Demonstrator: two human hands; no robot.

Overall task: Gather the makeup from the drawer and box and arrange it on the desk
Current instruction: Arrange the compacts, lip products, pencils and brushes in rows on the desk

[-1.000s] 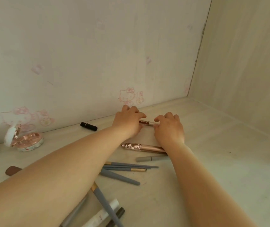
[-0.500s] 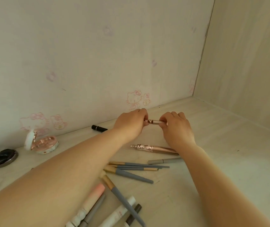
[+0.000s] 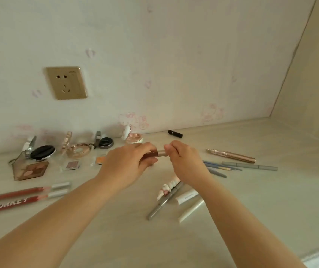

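Both hands hold one small rose-gold tube [image 3: 155, 154] above the desk [image 3: 251, 200]: left hand [image 3: 127, 163] grips its body, right hand [image 3: 182, 159] pinches the silvery end. Far left of it, a red tube [image 3: 9, 206] reads "COLORKEY".

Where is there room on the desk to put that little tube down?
Bare desk lies right of the grey pencil, toward the side wall. Another patch sits between the forearms. The left, by the compacts, is crowded.
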